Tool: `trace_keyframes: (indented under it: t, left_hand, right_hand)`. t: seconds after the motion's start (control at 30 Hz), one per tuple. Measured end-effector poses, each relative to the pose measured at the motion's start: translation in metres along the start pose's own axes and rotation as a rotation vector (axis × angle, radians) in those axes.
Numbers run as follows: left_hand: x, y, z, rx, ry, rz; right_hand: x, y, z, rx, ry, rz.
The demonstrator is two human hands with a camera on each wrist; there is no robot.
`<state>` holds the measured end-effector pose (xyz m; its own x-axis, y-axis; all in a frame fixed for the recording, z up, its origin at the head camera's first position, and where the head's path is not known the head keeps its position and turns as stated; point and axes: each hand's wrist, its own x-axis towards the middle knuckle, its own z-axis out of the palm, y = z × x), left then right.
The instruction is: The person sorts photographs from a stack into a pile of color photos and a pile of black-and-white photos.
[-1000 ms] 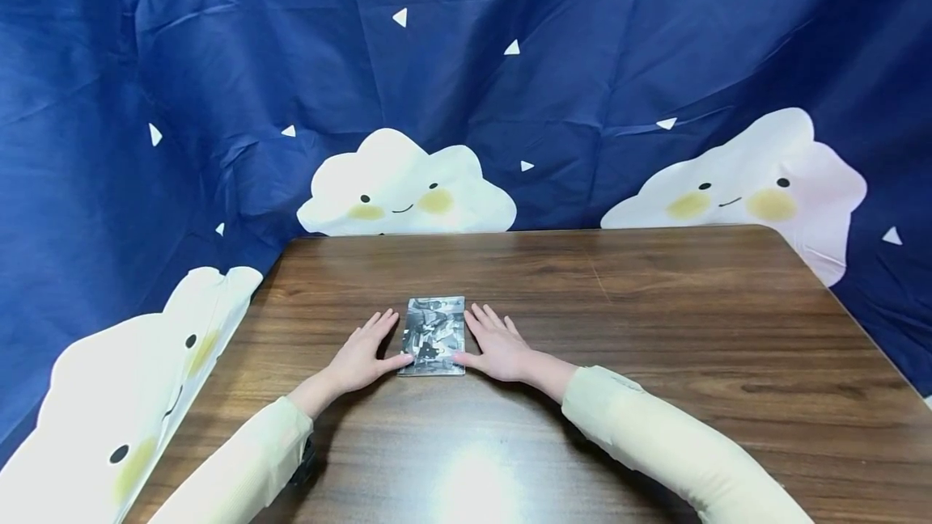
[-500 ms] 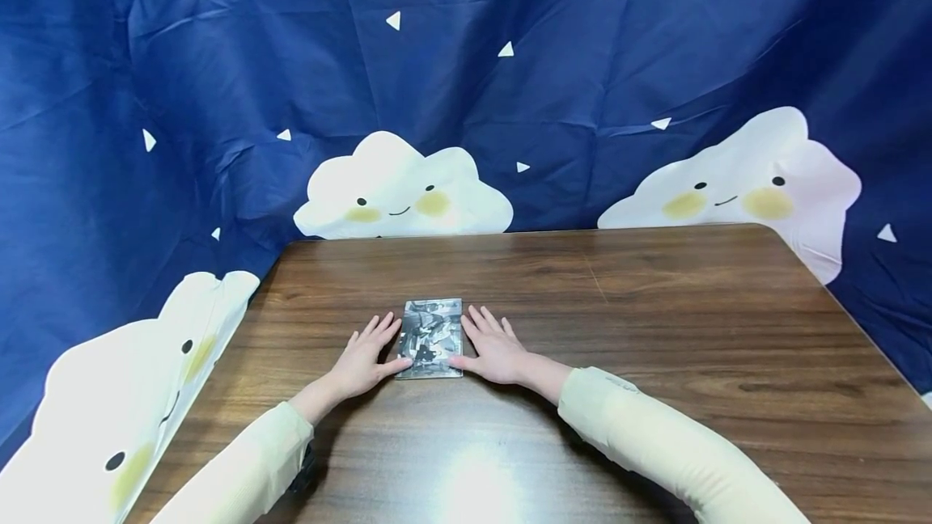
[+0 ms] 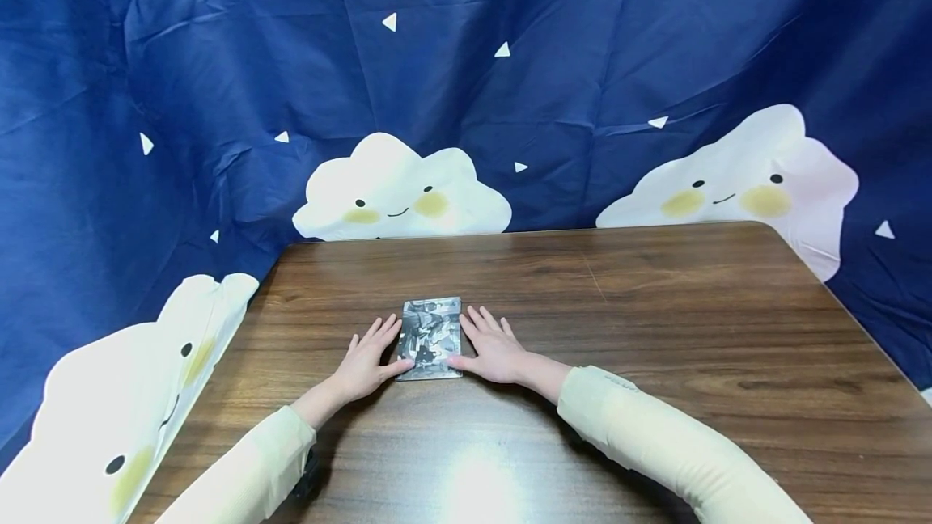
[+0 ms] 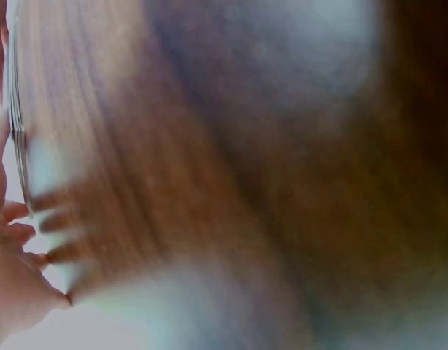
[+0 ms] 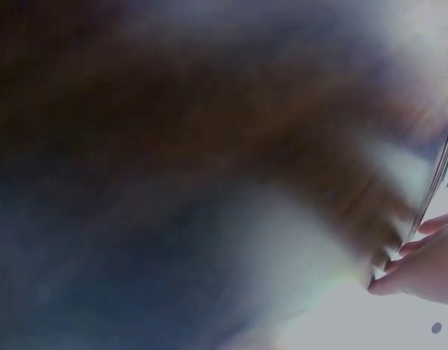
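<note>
Just below centre on the wooden table (image 3: 692, 330), toward seven o'clock in the head view, lies a grey-and-white printed stack (image 3: 432, 331); the left wrist view shows several thin layers along its edge. With that stack as the dial, the left hand (image 3: 361, 365) sits between eight and nine, the right hand (image 3: 497, 352) between three and four. Both have straight, spread fingers, pinching nothing, their thumbs extended over the stack's near corners. Compared with a second ago, the left fingertips have drawn in, narrowing the gap to the stack's left side; the right hand keeps its place beside the opposite side. Lettering (image 3: 619, 381) on the right sleeve (image 3: 655, 431) is too small to read. Clouds on the blue backdrop (image 3: 437, 55) stand toward eleven and two, shifted slightly left in view.
</note>
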<state>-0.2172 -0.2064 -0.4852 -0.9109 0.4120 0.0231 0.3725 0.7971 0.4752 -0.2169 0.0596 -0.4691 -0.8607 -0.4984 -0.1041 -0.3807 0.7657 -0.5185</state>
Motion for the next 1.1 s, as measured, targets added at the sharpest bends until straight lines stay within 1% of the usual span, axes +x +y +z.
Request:
trace_keyframes:
  t: [0.17,0.3,0.37,0.47,0.57,0.67,0.7,0.77,0.9,1.0,1.1]
  left_hand:
    - [0.000,0.003,-0.001,-0.031,0.014,-0.006]
    - [0.001,0.007,-0.003,-0.086,0.034,-0.023]
    - [0.002,0.009,-0.005,-0.115,0.054,-0.031]
    - [0.003,0.014,-0.006,-0.162,0.105,-0.032]
    - [0.004,0.021,-0.007,-0.214,0.182,-0.032]
    - [0.005,0.029,-0.006,-0.300,0.263,-0.033]
    - [0.006,0.032,-0.005,-0.332,0.287,-0.024]
    - [0.008,0.038,-0.004,-0.395,0.325,-0.016]
    - [0.014,0.048,-0.002,-0.453,0.383,-0.017]
    - [0.020,0.055,0.000,-0.474,0.407,-0.040]
    - [0.027,0.061,0.003,-0.511,0.409,-0.038]
  right_hand:
    - [0.000,-0.003,-0.003,0.028,0.020,0.021]
    - [0.001,-0.004,-0.004,0.059,0.048,0.025]
    - [0.002,-0.004,-0.003,0.074,0.065,0.021]
    - [0.002,-0.005,-0.003,0.099,0.092,0.013]
    - [0.002,-0.006,-0.003,0.142,0.126,0.005]
    - [0.002,-0.006,-0.003,0.198,0.165,0.004]
    - [0.003,-0.006,-0.003,0.225,0.184,0.000]
    - [0.004,-0.005,-0.004,0.268,0.219,-0.004]
    - [0.005,-0.002,-0.005,0.332,0.275,0.003]
    - [0.002,0.001,-0.009,0.368,0.327,0.001]
    - [-0.001,0.007,-0.013,0.391,0.398,-0.029]
